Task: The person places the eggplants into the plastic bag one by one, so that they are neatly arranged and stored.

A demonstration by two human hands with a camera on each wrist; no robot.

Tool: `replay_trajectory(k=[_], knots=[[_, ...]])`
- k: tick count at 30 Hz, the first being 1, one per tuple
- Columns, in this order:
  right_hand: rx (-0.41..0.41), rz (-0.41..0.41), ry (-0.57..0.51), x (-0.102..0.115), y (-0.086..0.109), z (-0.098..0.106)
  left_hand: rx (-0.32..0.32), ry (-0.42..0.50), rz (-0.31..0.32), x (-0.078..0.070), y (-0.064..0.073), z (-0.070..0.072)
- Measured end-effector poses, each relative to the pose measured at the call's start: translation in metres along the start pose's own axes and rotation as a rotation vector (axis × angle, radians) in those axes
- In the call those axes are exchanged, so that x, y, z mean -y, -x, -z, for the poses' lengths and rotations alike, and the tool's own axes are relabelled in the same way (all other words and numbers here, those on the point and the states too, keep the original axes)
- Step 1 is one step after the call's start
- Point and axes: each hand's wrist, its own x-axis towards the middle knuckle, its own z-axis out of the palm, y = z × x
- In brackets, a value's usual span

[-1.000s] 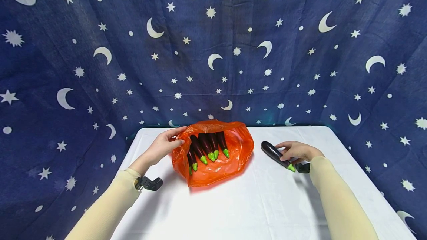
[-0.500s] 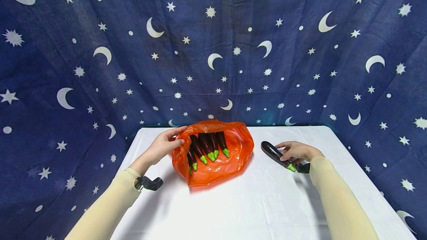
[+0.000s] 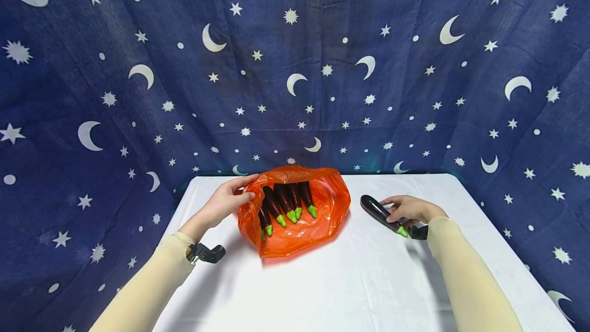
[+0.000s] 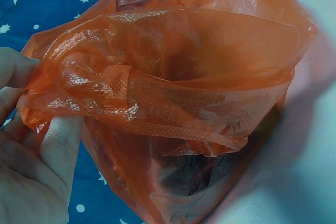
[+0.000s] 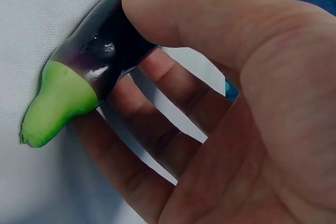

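An orange plastic bag lies on the white table with its mouth toward me. Several dark purple eggplants with green stem ends rest side by side inside it. My left hand pinches the bag's left rim between thumb and fingers; the left wrist view shows the thumb against the crumpled film. To the right of the bag, my right hand holds a single glossy eggplant, its green end toward me. In the right wrist view, the thumb lies over that eggplant and the fingers curl beneath it.
A white cloth covers the table. Behind it and at both sides hangs a dark blue curtain with white moons and stars. Black camera mounts are strapped to both wrists, the left wrist camera hanging over the table.
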Motion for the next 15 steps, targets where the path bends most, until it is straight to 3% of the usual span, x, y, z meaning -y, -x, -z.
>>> replay_trajectory(k=[15], knots=[[0.000, -0.004, 0.025, 0.0011, -0.0010, -0.0017, -0.004, -0.015, -0.006, 0.0000, -0.0004, 0.0002]])
